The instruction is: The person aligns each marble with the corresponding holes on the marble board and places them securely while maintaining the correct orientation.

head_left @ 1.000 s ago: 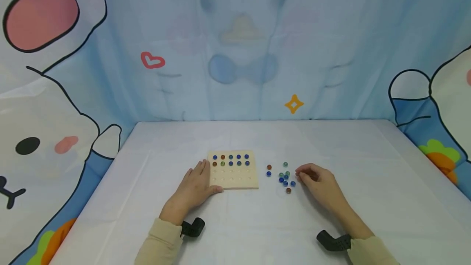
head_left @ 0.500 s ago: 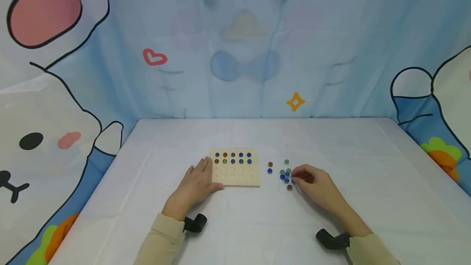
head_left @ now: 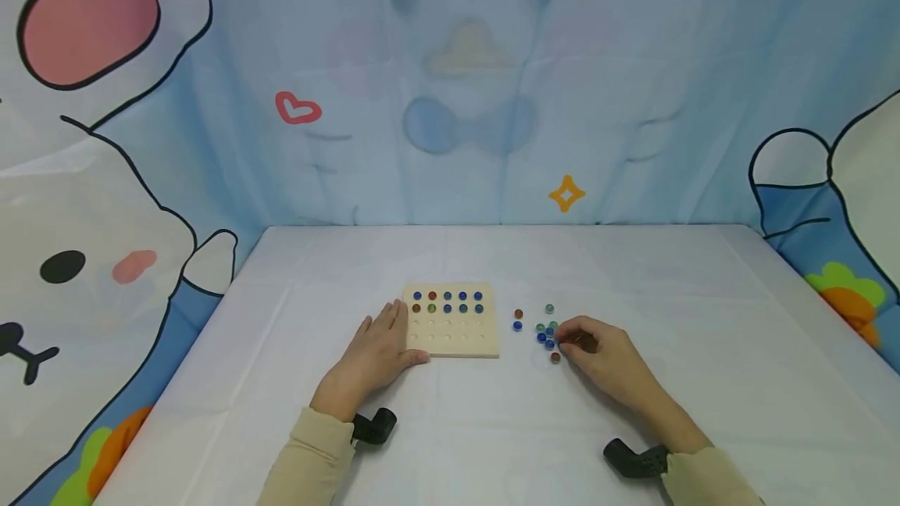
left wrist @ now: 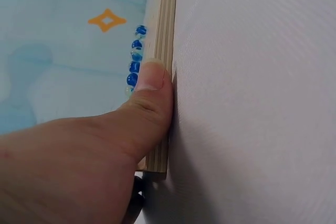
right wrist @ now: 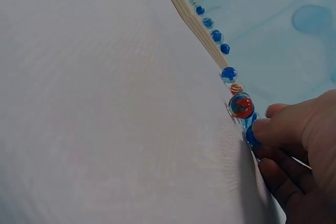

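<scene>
A pale wooden board [head_left: 453, 345] with rows of round hollows lies on the table; blue, green and brown marbles sit in its two back rows. My left hand [head_left: 373, 358] rests at its left side, fingers laid along that edge and thumb [left wrist: 152, 77] against the front edge. Right of the board, loose marbles [head_left: 541, 337] lie in a small cluster. At the cluster's right side my right hand [head_left: 608, 354] pinches a blue marble [right wrist: 252, 136] between thumb and forefinger, partly hidden by the thumb. Close beside it is a red-and-blue marble [right wrist: 241, 106].
A brown marble [head_left: 519, 313] and a blue one [head_left: 517, 326] lie between the board and the cluster. A green marble [head_left: 549, 308] sits farther back. White cloth covers the table [head_left: 337, 272], and a printed blue curtain [head_left: 464, 178] hangs behind it.
My right hand has moved slightly left to the cluster's right side, and its fingers have closed on the blue marble there. The left hand stays at the board.
</scene>
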`<control>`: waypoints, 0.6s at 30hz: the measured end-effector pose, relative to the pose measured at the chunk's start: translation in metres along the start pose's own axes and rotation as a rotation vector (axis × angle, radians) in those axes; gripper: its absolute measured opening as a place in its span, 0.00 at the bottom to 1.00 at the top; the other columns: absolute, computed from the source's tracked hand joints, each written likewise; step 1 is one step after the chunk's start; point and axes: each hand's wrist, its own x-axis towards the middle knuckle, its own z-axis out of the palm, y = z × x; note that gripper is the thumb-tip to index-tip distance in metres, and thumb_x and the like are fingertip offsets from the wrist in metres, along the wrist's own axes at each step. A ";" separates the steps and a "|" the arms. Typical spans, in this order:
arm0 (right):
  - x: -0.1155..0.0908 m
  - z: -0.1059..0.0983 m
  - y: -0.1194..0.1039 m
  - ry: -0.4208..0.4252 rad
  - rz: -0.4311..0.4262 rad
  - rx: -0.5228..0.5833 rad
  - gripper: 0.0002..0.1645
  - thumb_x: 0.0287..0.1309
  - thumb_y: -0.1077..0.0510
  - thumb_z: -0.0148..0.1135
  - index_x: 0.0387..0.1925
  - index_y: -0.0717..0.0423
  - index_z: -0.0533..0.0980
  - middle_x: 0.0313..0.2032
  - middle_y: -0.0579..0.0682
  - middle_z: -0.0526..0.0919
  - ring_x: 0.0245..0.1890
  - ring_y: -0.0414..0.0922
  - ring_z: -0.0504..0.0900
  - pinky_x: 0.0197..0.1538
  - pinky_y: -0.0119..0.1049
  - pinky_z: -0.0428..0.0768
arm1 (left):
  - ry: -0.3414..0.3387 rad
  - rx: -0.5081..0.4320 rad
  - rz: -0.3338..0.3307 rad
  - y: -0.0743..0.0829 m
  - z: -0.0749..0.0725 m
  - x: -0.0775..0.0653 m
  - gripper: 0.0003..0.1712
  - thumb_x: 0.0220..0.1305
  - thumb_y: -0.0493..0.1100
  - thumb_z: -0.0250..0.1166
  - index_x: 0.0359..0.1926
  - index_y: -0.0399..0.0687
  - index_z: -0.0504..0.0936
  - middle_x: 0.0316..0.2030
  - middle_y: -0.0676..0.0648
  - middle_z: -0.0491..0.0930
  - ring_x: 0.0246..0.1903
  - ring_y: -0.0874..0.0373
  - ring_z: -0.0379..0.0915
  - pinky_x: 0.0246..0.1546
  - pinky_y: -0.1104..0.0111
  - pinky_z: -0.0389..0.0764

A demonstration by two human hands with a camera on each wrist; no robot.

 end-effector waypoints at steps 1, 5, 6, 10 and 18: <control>0.000 0.000 0.000 0.001 -0.003 -0.007 0.10 0.60 0.65 0.66 0.42 0.50 0.81 0.37 0.45 0.85 0.36 0.38 0.80 0.38 0.28 0.79 | -0.001 0.000 -0.001 0.000 0.000 0.000 0.52 0.67 0.62 0.59 0.75 0.30 0.50 0.76 0.33 0.51 0.77 0.41 0.47 0.75 0.45 0.52; 0.001 0.000 -0.001 0.013 0.009 -0.018 0.09 0.60 0.64 0.66 0.41 0.49 0.81 0.37 0.44 0.85 0.36 0.38 0.80 0.39 0.28 0.79 | 0.001 -0.008 0.000 0.000 -0.001 0.000 0.52 0.67 0.62 0.59 0.75 0.30 0.50 0.76 0.33 0.51 0.77 0.41 0.47 0.75 0.44 0.52; 0.001 0.000 -0.001 0.015 0.012 -0.018 0.09 0.60 0.64 0.66 0.41 0.49 0.81 0.37 0.44 0.85 0.36 0.38 0.81 0.39 0.28 0.80 | 0.000 -0.007 0.001 0.000 -0.001 0.000 0.52 0.67 0.62 0.59 0.75 0.30 0.50 0.76 0.33 0.51 0.77 0.41 0.47 0.75 0.44 0.52; 0.001 0.001 -0.002 0.022 0.017 -0.008 0.10 0.61 0.64 0.66 0.42 0.49 0.81 0.39 0.44 0.85 0.39 0.40 0.82 0.42 0.28 0.81 | 0.006 0.005 0.011 0.000 -0.001 0.000 0.52 0.67 0.62 0.58 0.75 0.30 0.51 0.76 0.33 0.52 0.76 0.41 0.47 0.75 0.44 0.53; 0.007 0.002 -0.011 0.042 -0.012 0.005 0.10 0.61 0.64 0.65 0.43 0.50 0.81 0.42 0.45 0.86 0.42 0.42 0.83 0.44 0.30 0.82 | 0.014 0.033 0.019 -0.001 0.000 0.001 0.52 0.67 0.62 0.58 0.75 0.30 0.51 0.75 0.32 0.53 0.76 0.40 0.48 0.74 0.44 0.55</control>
